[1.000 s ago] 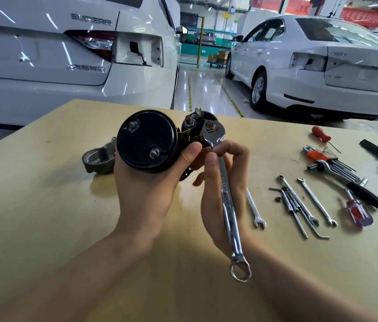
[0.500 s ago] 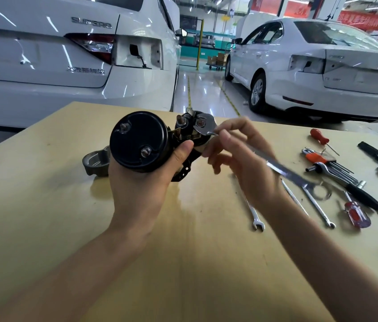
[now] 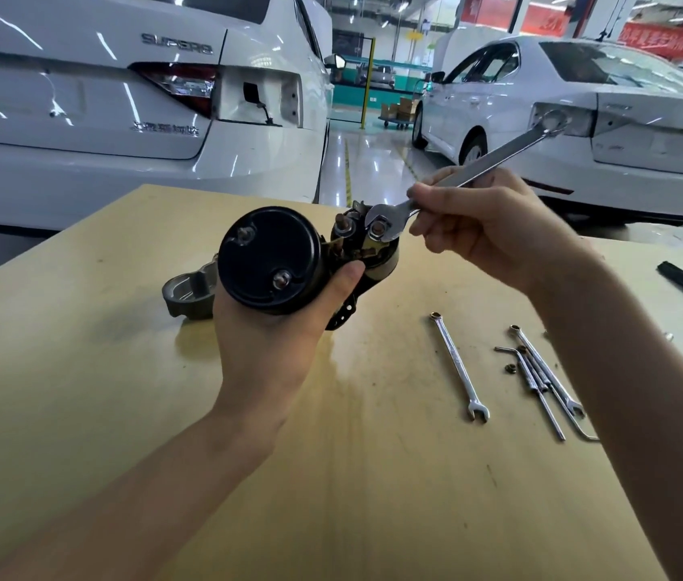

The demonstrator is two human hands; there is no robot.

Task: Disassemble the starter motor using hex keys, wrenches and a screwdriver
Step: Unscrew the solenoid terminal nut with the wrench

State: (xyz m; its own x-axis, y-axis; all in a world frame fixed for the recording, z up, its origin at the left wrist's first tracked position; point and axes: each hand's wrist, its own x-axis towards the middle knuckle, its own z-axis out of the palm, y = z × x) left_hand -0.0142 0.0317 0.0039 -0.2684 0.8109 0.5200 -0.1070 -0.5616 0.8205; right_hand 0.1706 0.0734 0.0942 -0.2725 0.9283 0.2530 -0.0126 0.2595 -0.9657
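While gripped, black starter motor (image 3: 272, 262), wrench (image 3: 386, 222) on nut

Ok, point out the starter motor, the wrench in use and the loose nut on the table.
starter motor (image 3: 266, 260), head view, black end cap.
wrench (image 3: 495, 161), head view, mid-shaft.
loose nut (image 3: 511, 368), head view, its top.

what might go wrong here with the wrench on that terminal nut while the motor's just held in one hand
The open end of the long silver combination wrench sits on the nut and the right hand grips close to that end, so it may slip off and round the nut. Only the left hand steadies the black cylindrical starter motor, so it could twist or drop onto the tan wooden table.
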